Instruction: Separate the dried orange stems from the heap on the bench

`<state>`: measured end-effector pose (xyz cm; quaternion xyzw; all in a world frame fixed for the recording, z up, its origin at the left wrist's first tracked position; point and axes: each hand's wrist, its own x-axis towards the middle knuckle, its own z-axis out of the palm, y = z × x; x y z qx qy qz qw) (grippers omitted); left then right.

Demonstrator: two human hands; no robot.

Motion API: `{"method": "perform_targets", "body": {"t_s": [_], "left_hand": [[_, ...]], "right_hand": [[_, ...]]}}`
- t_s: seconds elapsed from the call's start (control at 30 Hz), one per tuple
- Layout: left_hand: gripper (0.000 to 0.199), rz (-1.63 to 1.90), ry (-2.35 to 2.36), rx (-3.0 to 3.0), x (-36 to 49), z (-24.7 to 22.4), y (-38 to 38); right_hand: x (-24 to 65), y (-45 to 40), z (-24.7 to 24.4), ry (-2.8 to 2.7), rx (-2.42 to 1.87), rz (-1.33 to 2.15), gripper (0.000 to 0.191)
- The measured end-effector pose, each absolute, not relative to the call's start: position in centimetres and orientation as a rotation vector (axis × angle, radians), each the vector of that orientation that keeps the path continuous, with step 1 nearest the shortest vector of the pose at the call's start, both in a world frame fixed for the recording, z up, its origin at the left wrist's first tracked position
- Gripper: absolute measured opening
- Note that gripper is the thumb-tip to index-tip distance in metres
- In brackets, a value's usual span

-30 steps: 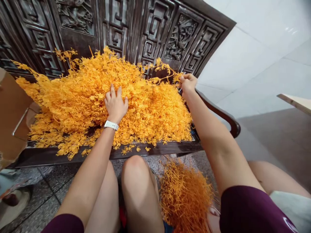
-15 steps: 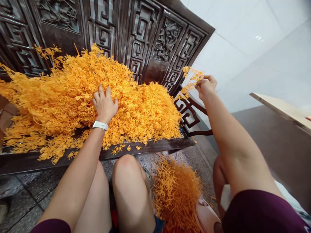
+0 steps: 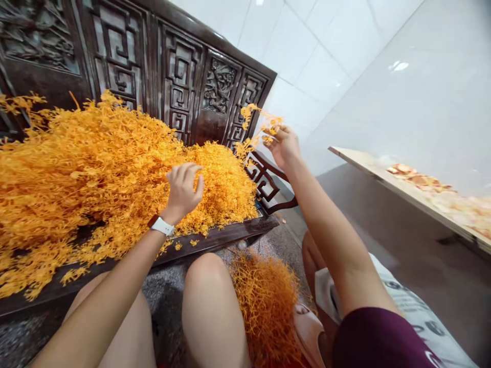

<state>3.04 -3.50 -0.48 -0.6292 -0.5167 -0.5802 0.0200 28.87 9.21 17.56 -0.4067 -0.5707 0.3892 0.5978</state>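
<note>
A large heap of branching orange strands (image 3: 103, 168), probably dried cordyceps flowers, fills the left of the view on a dark wooden bench seat (image 3: 215, 244). My left hand (image 3: 184, 191), with a white watch strap at the wrist, rests curled on the heap; its palm is hidden. My right hand (image 3: 282, 145) is raised above the bench arm, pinching a small sprig of orange strands (image 3: 257, 122). A second orange pile (image 3: 264, 306) lies low, beside my knee (image 3: 210, 312).
A carved dark wood bench back (image 3: 180, 87) rises behind the heap, with a fretwork arm (image 3: 264, 179) at its right end. A pale board (image 3: 418, 197) bearing pale orange slices stands at right. White tiled wall lies beyond. A pink slipper (image 3: 307, 332) is by the lower pile.
The view has swung right, bringing the board and its slices into sight. My left hand has gone from spread fingers to curled ones. My right hand still holds the sprig, now lifted clear of the heap.
</note>
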Motion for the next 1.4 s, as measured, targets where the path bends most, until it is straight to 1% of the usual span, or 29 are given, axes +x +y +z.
{"method": "perform_targets", "body": {"t_s": [0.07,0.17,0.27,0.37,0.43,0.53,0.63,0.77,0.83,0.9,0.97,1.03,1.13,1.23,1.33,1.4], "left_hand": [[0.038,-1.852,-1.496,-2.040,5.5,0.6,-4.1],[0.047,-2.002,-1.508,-2.027,7.6,2.1,-4.2],[0.044,-2.163,-1.574,-2.140,8.1,2.2,-3.2],[0.039,-2.315,-1.646,-2.298,8.1,1.1,-1.8],[0.037,-2.475,-1.686,-2.229,8.0,0.2,-0.9],[0.032,-2.722,-1.754,-1.970,7.4,-0.8,0.3],[0.028,-2.828,-1.834,-1.785,6.6,-1.4,1.2],[0.023,-2.943,-1.746,-1.694,6.0,-2.1,2.1],[0.024,-3.009,-1.694,-1.640,5.9,-2.5,2.5],[0.024,-3.073,-1.678,-1.596,5.8,-2.8,2.7],[0.023,-3.126,-1.701,-1.609,5.8,-3.0,2.7],[0.024,-3.159,-1.725,-1.716,5.8,-2.9,2.4],[0.036,-3.123,-1.853,-1.981,6.1,-2.7,1.8],[0.049,-2.992,-2.034,-2.245,6.7,-2.6,1.2],[0.053,-2.880,-2.043,-2.418,7.5,-2.5,0.9],[0.051,-2.909,-1.967,-2.408,7.8,-2.3,0.8]], "right_hand": [[28.0,7.0,16.7,-1.368,-0.924,0.959,0.024],[26.0,3.8,14.2,-1.419,-0.884,1.067,0.027],[23.7,1.2,11.0,-1.435,-0.848,1.193,0.031],[21.9,-0.2,8.5,-1.357,-0.836,1.289,0.035],[21.4,-0.4,7.3,-1.276,-0.839,1.325,0.036],[21.9,-0.2,6.0,-1.204,-0.910,1.334,0.036],[23.5,0.1,4.7,-1.262,-1.007,1.340,0.030],[25.8,-0.4,3.5,-1.488,-1.019,1.409,0.020],[26.6,-0.6,3.2,-1.553,-1.003,1.490,0.024],[27.1,-0.4,3.0,-1.534,-0.971,1.541,0.036],[27.4,0.3,2.8,-1.484,-0.936,1.525,0.046],[27.5,1.4,2.5,-1.464,-0.917,1.420,0.048],[27.4,2.9,2.0,-1.516,-0.919,1.202,0.039],[27.1,3.5,1.8,-1.631,-0.900,1.038,0.027],[26.9,3.3,1.7,-1.737,-0.885,0.958,0.021],[26.9,3.1,1.5,-1.796,-0.872,0.986,0.021]]}}
